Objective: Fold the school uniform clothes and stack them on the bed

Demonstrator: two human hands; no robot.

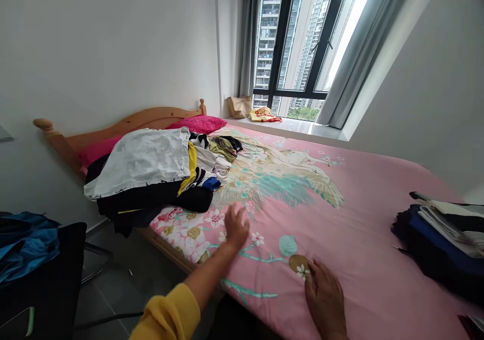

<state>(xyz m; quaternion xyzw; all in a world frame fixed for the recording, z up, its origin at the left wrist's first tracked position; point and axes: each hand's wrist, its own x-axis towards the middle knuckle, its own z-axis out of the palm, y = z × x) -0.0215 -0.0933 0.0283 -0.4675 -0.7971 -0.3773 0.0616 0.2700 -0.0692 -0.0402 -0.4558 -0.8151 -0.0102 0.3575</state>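
Observation:
Reaching forward over the near edge of the bed, my left hand (236,229) has its fingers apart and holds nothing. It is near the pile of loose clothes; a white garment (151,153) lies on top there, over black clothing (151,199), with a yellow piece (189,167) and a blue piece (212,184) at its side. My right hand (324,292) lies on the pink flowered bedspread (363,229), fingers stretched out and nothing in it. Well to its right sits a stack of folded clothes (438,234), dark blue, black and white.
A wooden headboard (139,116) and a bright pink pillow (200,124) stand behind the loose clothes. On the windowsill are a brown paper bag (239,107) and a yellow-red bag (264,114). At lower left, blue fabric (30,244) rests on a black chair (70,259).

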